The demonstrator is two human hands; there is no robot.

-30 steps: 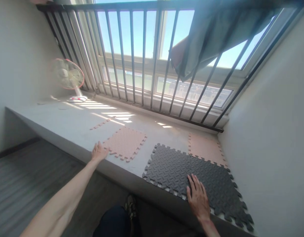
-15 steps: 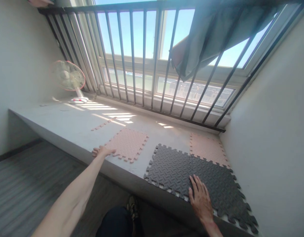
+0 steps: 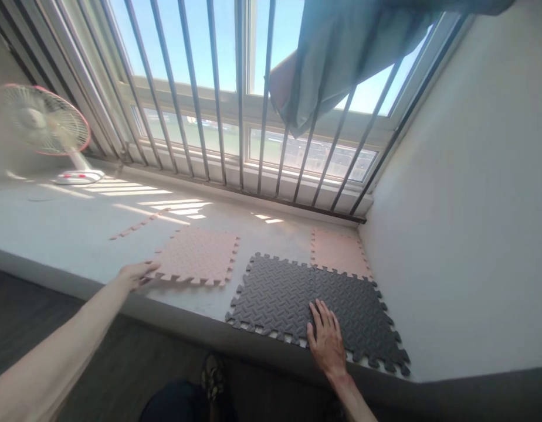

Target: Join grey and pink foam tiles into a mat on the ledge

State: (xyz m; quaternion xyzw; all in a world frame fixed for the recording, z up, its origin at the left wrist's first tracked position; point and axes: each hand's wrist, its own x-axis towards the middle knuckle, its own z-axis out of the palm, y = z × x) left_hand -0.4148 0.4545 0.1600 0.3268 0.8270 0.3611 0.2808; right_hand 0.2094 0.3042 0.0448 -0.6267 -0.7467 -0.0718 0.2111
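Note:
My left hand (image 3: 138,274) pinches the left front corner of a loose pink foam mat tile (image 3: 196,255), its thumb on top and the other fingers at the edge. That tile's front edge looks slightly raised, with a shadow below. My right hand (image 3: 327,339) lies flat, fingers spread, over the front part of two dark grey foam tiles (image 3: 271,296) near their seam. These grey tiles are joined side by side. Another pink foam tile (image 3: 339,252) adjoins the back edge of the right grey one, near the wall.
A thin pink edge strip (image 3: 139,224) lies on the white ledge (image 3: 77,246). At the ledge's left stands a fan (image 3: 46,123). Metal railings (image 3: 240,117) run before the window, with a grey cloth (image 3: 315,76) hanging there. A white wall (image 3: 464,205) bounds the right.
My left hand has closed on the pink tile's corner, and the tile's front edge has come up slightly. My right hand stays on the grey tiles. The view has shifted right.

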